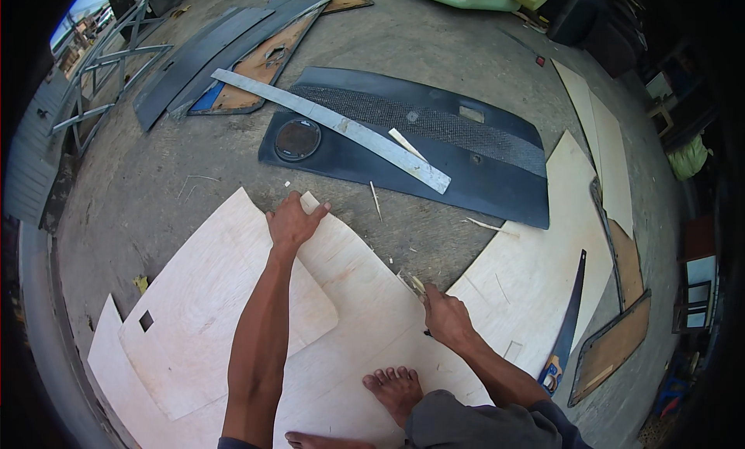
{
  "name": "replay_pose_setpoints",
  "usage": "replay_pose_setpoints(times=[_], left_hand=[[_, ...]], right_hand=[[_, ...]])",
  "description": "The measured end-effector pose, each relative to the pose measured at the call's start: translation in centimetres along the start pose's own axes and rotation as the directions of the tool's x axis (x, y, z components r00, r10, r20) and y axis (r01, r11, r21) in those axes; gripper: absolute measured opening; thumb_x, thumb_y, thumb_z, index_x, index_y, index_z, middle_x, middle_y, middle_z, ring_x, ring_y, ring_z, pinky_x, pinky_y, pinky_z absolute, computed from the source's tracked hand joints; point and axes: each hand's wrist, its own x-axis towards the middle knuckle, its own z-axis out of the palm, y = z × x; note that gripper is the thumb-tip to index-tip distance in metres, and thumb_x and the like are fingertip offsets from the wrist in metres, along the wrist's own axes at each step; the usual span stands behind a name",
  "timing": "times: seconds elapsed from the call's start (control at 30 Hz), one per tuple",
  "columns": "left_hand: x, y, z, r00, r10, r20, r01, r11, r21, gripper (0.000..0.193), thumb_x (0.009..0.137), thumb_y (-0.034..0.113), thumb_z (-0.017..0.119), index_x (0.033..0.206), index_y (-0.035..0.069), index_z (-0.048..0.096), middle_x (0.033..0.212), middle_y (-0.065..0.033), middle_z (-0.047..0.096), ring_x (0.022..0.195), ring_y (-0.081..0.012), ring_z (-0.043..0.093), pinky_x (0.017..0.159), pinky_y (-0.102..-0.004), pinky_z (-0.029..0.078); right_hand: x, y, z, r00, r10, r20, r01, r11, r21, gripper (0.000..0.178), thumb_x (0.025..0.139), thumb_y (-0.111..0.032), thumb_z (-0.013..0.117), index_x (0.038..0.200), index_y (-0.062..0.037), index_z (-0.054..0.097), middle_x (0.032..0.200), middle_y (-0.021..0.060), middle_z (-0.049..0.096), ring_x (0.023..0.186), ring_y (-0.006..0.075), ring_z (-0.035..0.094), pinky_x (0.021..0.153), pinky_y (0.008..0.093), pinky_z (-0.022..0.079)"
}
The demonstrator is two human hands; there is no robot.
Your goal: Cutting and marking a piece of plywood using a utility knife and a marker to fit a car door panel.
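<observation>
A pale plywood sheet (353, 274) lies under and between my hands, with a smaller cut plywood panel (225, 294) on top at the left. My left hand (292, 221) is closed over the far edge of the plywood, thumb stretched to the right. At the sheet's right-hand edge, my right hand (450, 318) is a fist around a slim tool (418, 284). Only a yellowish bit of it shows past the fingers, so its kind is unclear. Wood slivers lie beside that edge. My bare foot (396, 391) rests on the plywood.
Beyond the sheet lies a dark vehicle door panel (497, 181) with a metal straightedge (341, 125) across it. A handsaw (565, 325) rests on another plywood piece (570, 208) at right. Old panels (225, 53) are stacked far left near a metal frame (116, 61).
</observation>
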Motion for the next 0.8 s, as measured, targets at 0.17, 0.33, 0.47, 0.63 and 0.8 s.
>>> replay_pose_setpoints(times=[0.17, 0.33, 0.47, 0.63, 0.8], left_hand=[[-0.2, -0.1, -0.3, 0.999, 0.000, -0.036, 0.001, 1.000, 0.019, 0.075, 0.085, 0.064, 0.068, 0.124, 0.000, 0.060, 0.129, -0.0225, 0.066, 0.123, -0.0365, 0.062, 0.110, -0.0583, 0.034], [-0.2, -0.1, -0.2, 0.999, -0.001, -0.040, 0.002, 1.000, 0.025, 0.078, 0.084, 0.065, 0.068, 0.125, -0.001, 0.060, 0.131, -0.0228, 0.066, 0.125, -0.0371, 0.061, 0.111, -0.0592, 0.033], [-0.2, -0.3, 0.1, 0.998, 0.000, -0.061, 0.001, 1.000, 0.019, 0.078, 0.084, 0.065, 0.068, 0.126, 0.000, 0.060, 0.131, -0.0228, 0.066, 0.125, -0.0369, 0.061, 0.111, -0.0599, 0.033], [-0.3, -0.3, 0.2, 0.998, -0.002, -0.060, 0.004, 1.000, 0.023, 0.079, 0.084, 0.066, 0.068, 0.127, 0.000, 0.060, 0.129, -0.0225, 0.066, 0.125, -0.0368, 0.062, 0.111, -0.0596, 0.033], [0.0, 0.3, -0.9, 0.999, -0.024, 0.042, 0.022, 0.999, 0.039, 0.083, 0.086, 0.066, 0.067, 0.136, 0.000, 0.056, 0.135, -0.0231, 0.063, 0.129, -0.0367, 0.059, 0.113, -0.0591, 0.033]], right_hand=[[-0.5, -0.3, 0.4, 1.000, 0.000, -0.001, -0.001, 0.996, -0.088, 0.025, 0.104, -0.027, 0.054, 0.107, -0.0032, 0.057, 0.074, 0.0218, 0.070, 0.066, 0.0445, 0.070, 0.060, 0.0542, 0.056], [-1.1, -0.7, 0.8, 0.992, -0.097, -0.085, 0.071, 0.960, -0.271, 0.029, 0.103, -0.028, 0.055, 0.119, -0.0043, 0.059, 0.079, 0.0196, 0.071, 0.064, 0.0384, 0.072, 0.056, 0.0506, 0.058], [-1.3, -0.9, 0.7, 0.994, -0.102, -0.040, 0.084, 0.945, -0.315, 0.032, 0.101, -0.023, 0.055, 0.127, -0.0043, 0.056, 0.082, 0.0205, 0.071, 0.064, 0.0380, 0.072, 0.057, 0.0483, 0.059], [-4.0, 0.7, 0.8, 0.989, -0.030, 0.145, 0.095, 0.878, -0.469, 0.040, 0.094, -0.012, 0.054, 0.132, 0.0003, 0.048, 0.078, 0.0240, 0.070, 0.064, 0.0371, 0.073, 0.058, 0.0455, 0.059], [-4.8, 1.0, 0.4, 0.983, 0.025, 0.184, 0.063, 0.886, -0.459, 0.037, 0.095, -0.013, 0.054, 0.128, 0.0004, 0.046, 0.074, 0.0219, 0.070, 0.064, 0.0355, 0.074, 0.057, 0.0438, 0.059]])
